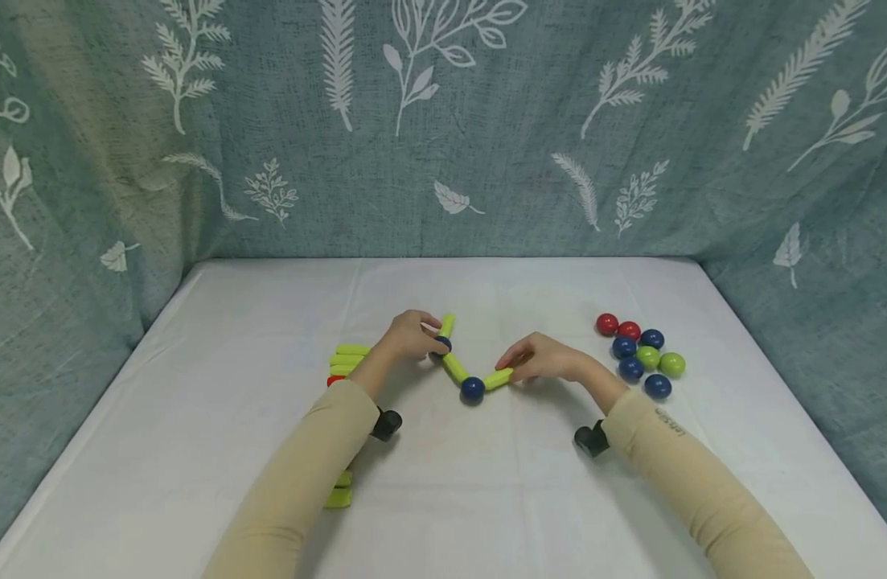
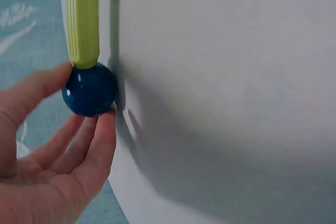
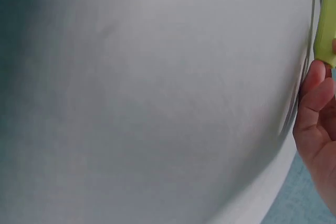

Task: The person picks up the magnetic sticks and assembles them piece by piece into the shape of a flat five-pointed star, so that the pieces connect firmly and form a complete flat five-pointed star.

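Observation:
A chain of green rods and blue balls lies mid-table. My left hand [image 1: 412,334] pinches a blue ball [image 2: 89,92] between thumb and fingertips. From that ball one green rod [image 1: 447,324] points away to the back, and another green rod [image 1: 454,367] slants down to a second blue ball [image 1: 472,391]. A third green rod [image 1: 497,379] reaches right from the second ball, and my right hand [image 1: 543,358] pinches its outer end. In the right wrist view, this rod and the right hand [image 3: 319,129] show only at the right edge.
Right of my right hand sits a loose group of red balls [image 1: 606,324], blue balls [image 1: 658,387] and green balls [image 1: 672,365]. Green rods [image 1: 352,350] and a red rod [image 1: 335,379] lie at left, partly hidden by my left arm. More green rods [image 1: 338,498] lie nearer.

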Action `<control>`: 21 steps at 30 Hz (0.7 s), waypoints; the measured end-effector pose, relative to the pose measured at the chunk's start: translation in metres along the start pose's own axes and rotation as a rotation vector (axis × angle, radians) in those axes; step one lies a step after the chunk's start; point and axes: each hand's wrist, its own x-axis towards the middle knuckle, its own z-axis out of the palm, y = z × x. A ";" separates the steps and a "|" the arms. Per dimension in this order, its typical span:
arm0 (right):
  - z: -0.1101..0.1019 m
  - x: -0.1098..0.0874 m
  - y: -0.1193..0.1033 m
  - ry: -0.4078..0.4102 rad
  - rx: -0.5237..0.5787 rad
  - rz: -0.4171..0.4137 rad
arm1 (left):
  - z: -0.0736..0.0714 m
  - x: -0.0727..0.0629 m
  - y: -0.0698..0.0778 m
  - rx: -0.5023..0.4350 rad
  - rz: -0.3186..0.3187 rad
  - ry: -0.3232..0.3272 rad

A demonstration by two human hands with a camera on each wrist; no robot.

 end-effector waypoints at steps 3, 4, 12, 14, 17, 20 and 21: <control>-0.003 -0.001 0.001 0.023 0.010 0.011 | 0.002 -0.005 -0.001 -0.017 0.001 0.033; -0.003 -0.001 0.001 0.028 0.012 0.010 | 0.003 -0.007 -0.002 -0.019 0.001 0.045; -0.014 -0.004 0.005 0.075 0.038 0.010 | 0.005 -0.010 -0.009 -0.110 -0.037 0.081; -0.022 -0.007 0.005 0.104 0.060 0.016 | 0.006 -0.011 -0.009 -0.132 -0.055 0.081; -0.037 -0.015 0.005 0.153 0.068 0.026 | 0.006 -0.013 -0.010 -0.136 -0.067 0.083; -0.056 -0.024 0.008 0.223 0.058 0.063 | 0.006 -0.014 -0.012 -0.137 -0.065 0.080; -0.063 -0.027 0.010 0.254 0.053 0.081 | 0.006 -0.015 -0.012 -0.137 -0.063 0.079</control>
